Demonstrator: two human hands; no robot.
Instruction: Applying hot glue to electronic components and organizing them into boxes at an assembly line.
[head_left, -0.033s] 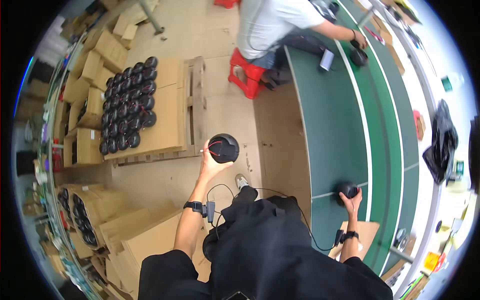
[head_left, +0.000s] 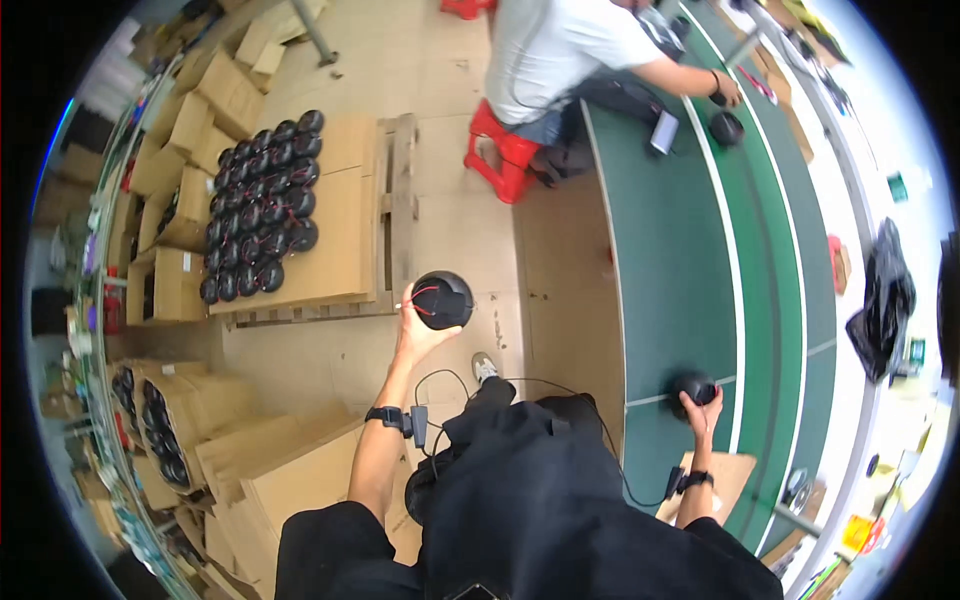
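My left hand (head_left: 428,338) is closed round a black ball-shaped device (head_left: 443,300) and holds it up over the floor, between the pallet and the green workbench. Thin red wires with a small pale connector come out of its flat dark face, on the left side. My right hand (head_left: 703,408) grips a second black ball-shaped device (head_left: 691,392) at the near part of the green workbench (head_left: 670,300). From this angle I cannot tell whether that ball rests on the surface. Both wrists wear black straps with small cabled modules.
Rows of similar black balls (head_left: 262,215) stand on cardboard over a wooden pallet (head_left: 397,200) at left. Open cartons (head_left: 165,420) line the left side. A co-worker in a white shirt (head_left: 550,60) sits on a red stool (head_left: 500,160), reaching near another black ball (head_left: 727,127).
The whole view has shifted slightly. The co-worker's hand now sits a little farther from the black ball on the bench. Both my hands keep their holds.
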